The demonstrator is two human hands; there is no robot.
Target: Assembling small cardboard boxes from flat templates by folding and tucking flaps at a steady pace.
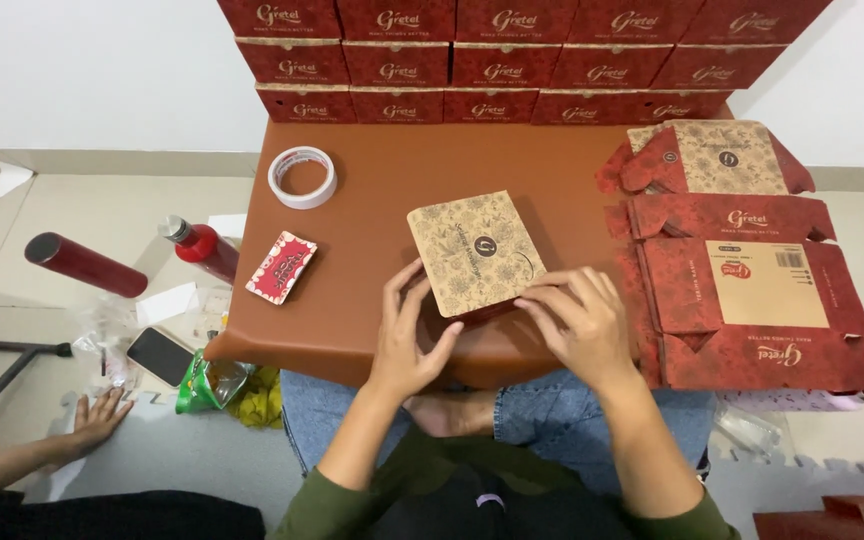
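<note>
Kraft-brown patterned box [476, 251] is lying at the near edge of the brown tabletop [372, 215], both hands gripping it: left hand [407, 340] pinching its near-left corner, right hand [577, 322] pressing its right side. It could slide off the edge if pushed unevenly.

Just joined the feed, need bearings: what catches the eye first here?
Both hands, left hand and right hand, grip a tan patterned box at the near edge of the brown table. Stacked red boxes line the far edge, and flattened red cartons lie at right.
</note>
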